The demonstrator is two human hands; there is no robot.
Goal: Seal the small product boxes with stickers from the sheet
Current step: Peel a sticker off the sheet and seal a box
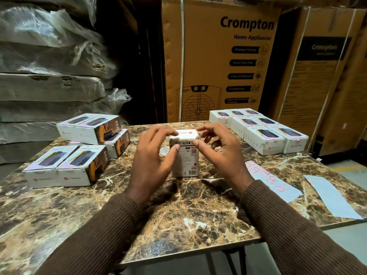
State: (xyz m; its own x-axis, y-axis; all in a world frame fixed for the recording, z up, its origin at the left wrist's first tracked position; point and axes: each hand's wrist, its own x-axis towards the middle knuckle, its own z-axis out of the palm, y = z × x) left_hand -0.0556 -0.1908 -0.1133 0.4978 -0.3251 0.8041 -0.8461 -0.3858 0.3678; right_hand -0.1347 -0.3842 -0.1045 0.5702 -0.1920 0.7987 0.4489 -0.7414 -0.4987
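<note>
standing upright, box point(185, 155) sits between both hands' grip.

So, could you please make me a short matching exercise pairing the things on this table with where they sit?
Things:
1. upright box
2. sticker sheet
3. stacked boxes
4. blank backing sheet

Places:
A. far left of the table, one layer on another
B. near the right edge, almost no stickers left
C. centre, between the left hand and right hand
D. right of centre, with red-outlined stickers

Pairs: 1-C, 2-D, 3-A, 4-B
</note>
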